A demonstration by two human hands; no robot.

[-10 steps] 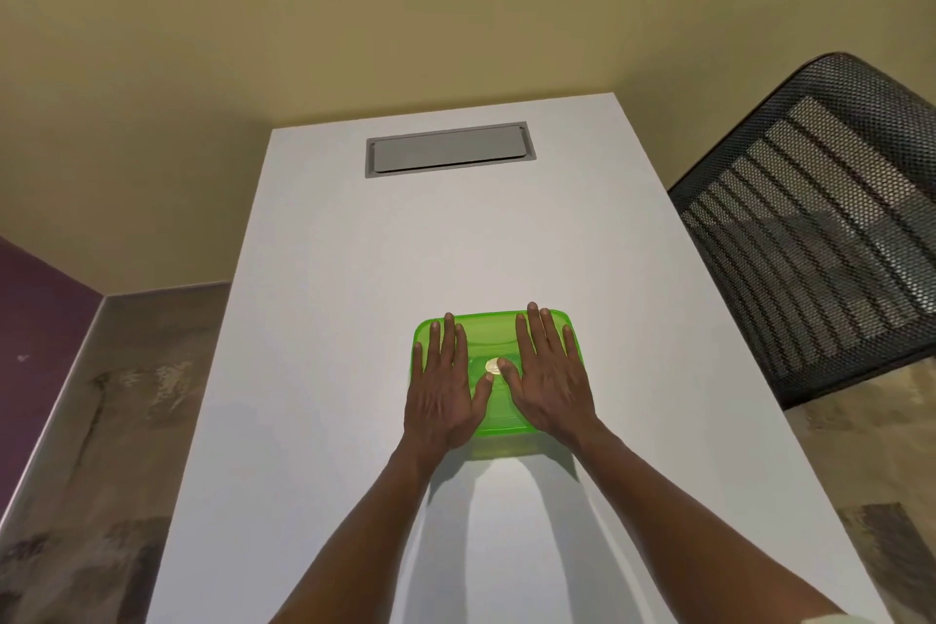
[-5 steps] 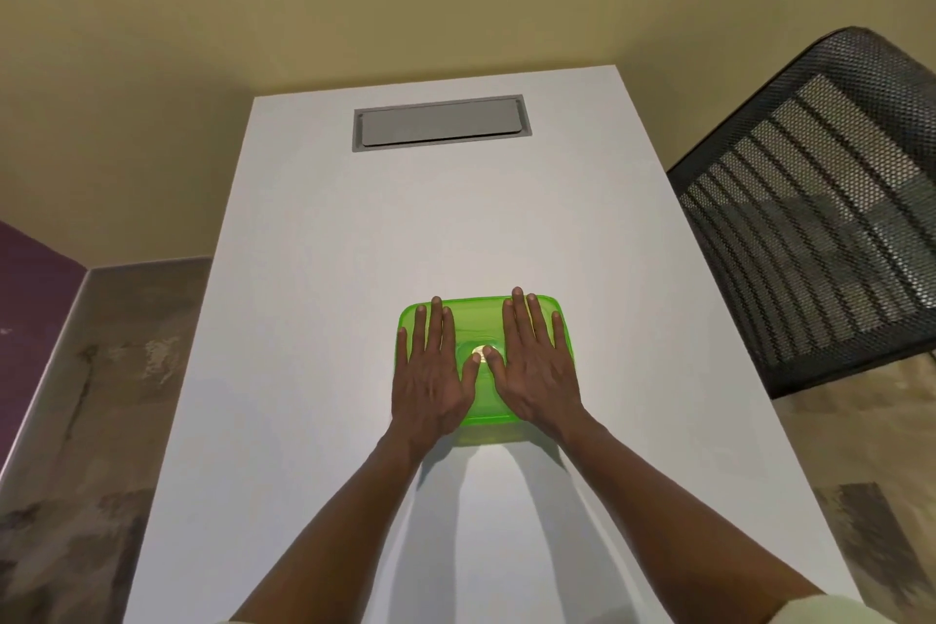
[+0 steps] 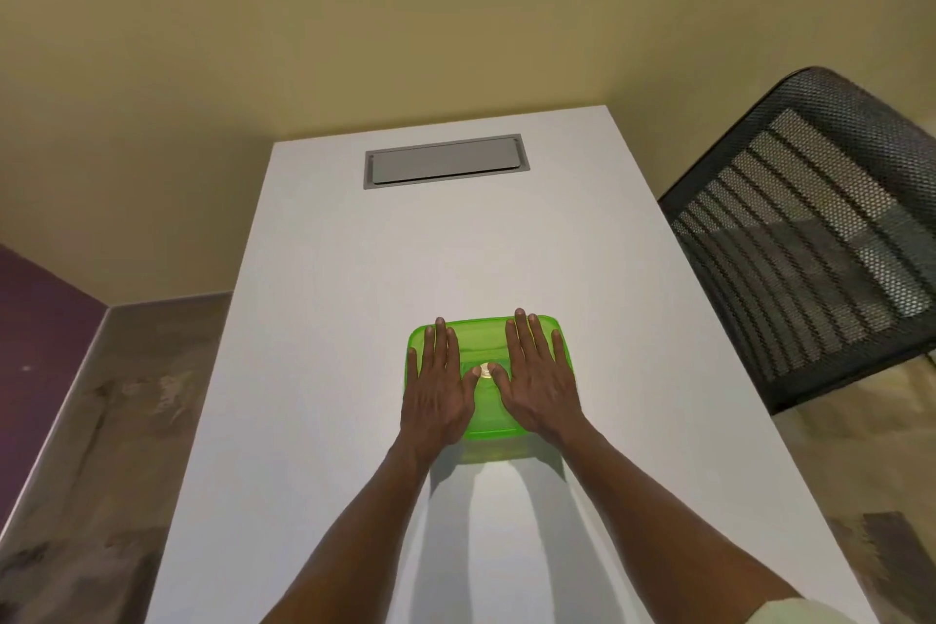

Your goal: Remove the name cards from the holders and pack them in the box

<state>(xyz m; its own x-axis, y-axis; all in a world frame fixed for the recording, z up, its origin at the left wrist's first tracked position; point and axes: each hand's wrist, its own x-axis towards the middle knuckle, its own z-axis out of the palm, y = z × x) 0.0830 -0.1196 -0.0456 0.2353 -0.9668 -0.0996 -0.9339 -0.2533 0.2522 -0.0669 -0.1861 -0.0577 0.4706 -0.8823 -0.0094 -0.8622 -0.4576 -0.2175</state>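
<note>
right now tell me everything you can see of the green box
The green box is translucent plastic, rectangular with rounded corners, its lid on, with a small round pale spot at the lid's centre. It sits flat on the white table. The left hand and right hand lie flat on the lid, fingers straight.

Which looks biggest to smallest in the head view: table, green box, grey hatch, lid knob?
1. table
2. green box, partly covered by both hands
3. grey hatch; it sits farther from the camera, so its rank against the box is unsure
4. lid knob
</note>
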